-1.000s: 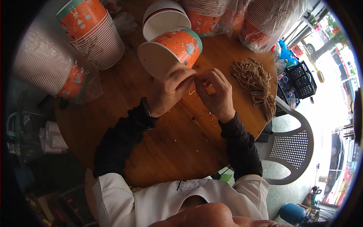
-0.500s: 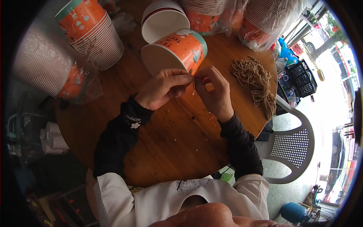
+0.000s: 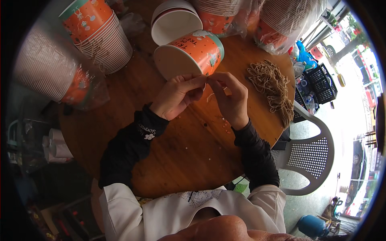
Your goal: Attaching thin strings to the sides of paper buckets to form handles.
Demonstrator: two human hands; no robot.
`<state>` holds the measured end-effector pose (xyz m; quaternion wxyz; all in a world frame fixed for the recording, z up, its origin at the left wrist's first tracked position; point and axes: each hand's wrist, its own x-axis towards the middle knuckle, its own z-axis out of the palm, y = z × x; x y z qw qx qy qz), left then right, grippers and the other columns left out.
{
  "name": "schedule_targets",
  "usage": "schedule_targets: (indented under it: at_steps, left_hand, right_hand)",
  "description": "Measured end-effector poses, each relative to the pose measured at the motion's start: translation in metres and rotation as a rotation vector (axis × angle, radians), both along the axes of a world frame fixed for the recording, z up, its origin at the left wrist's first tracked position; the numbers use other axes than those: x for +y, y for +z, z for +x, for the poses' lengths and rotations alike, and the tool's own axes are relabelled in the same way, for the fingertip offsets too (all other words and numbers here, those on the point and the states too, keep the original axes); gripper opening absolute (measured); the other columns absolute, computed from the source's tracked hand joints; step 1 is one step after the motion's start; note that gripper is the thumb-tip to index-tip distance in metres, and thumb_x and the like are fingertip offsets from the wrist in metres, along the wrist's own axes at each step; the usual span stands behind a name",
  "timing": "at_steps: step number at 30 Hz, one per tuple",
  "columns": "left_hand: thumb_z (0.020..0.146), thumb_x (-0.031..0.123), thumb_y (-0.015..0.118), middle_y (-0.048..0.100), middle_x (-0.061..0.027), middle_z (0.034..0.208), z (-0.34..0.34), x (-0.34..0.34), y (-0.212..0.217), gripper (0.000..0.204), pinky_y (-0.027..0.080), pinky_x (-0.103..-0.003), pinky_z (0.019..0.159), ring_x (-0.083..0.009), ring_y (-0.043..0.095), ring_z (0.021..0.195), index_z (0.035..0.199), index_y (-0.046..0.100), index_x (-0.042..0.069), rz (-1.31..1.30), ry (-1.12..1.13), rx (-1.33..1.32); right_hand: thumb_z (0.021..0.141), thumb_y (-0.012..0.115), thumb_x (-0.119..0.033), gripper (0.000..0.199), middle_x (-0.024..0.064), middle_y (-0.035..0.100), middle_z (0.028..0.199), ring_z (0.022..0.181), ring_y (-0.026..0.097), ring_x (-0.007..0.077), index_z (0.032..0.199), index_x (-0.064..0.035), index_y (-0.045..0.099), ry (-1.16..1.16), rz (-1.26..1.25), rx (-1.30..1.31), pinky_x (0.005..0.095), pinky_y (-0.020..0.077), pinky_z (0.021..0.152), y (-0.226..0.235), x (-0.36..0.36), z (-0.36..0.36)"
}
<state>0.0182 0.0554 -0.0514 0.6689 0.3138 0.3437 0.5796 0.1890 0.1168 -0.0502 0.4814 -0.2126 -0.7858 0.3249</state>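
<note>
Orange paper, printed with small figures and banded in green, wraps the bucket (image 3: 201, 46) that lies on its side on the wooden table (image 3: 169, 164), its pale mouth turned left and toward the person. Just in front of the bucket, the left hand (image 3: 177, 96) pinches thumb and finger closed on a thin cord (image 3: 210, 97), its other fingers curled. The right hand (image 3: 234, 98) meets it fingertip to fingertip, likewise pinched on the cord (the exact crossing is too small to make out), and a loose length hangs below the fingers. Whether the fingertips touch the bucket, I cannot tell. Right of the bucket lies a tangled bundle of tan string (image 3: 273, 90); behind it, a white container (image 3: 177, 27) tips its open mouth forward. A tall stack of nested buckets (image 3: 106, 50) leans to the bucket's left, and a plastic-wrapped stack (image 3: 277, 34) stands behind it, to the right.
</note>
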Motion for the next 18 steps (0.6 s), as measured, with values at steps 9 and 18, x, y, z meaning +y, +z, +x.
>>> schedule_targets:
  at_steps: [9,18]
  left_hand:
    - [0.094,0.010,0.061,0.065,-0.0005,0.091,0.014,-0.002,0.006,0.015,0.047,-0.021,0.074,-0.0067,0.059,0.081,0.105,0.065,0.000,0.161,0.213,0.443]
    - [0.084,-0.004,0.063,0.058,-0.0033,0.084,0.020,0.003,-0.007,0.013,0.046,-0.021,0.061,-0.0116,0.059,0.072,0.094,0.064,0.003,0.706,0.578,1.023]
  right_hand:
    - [0.089,0.062,-0.001,0.008,0.0062,0.068,0.088,0.078,0.066,0.0138,0.097,-0.0018,0.064,-0.010,-0.255,0.144,0.0257,0.0514,0.068,-0.006,0.012,0.008]
    - [0.098,0.051,-0.008,0.006,0.0063,0.066,0.076,0.057,0.058,0.0100,0.103,-0.0046,0.054,0.071,-0.742,0.062,0.0241,0.0449,0.049,0.018,0.012,0.015]
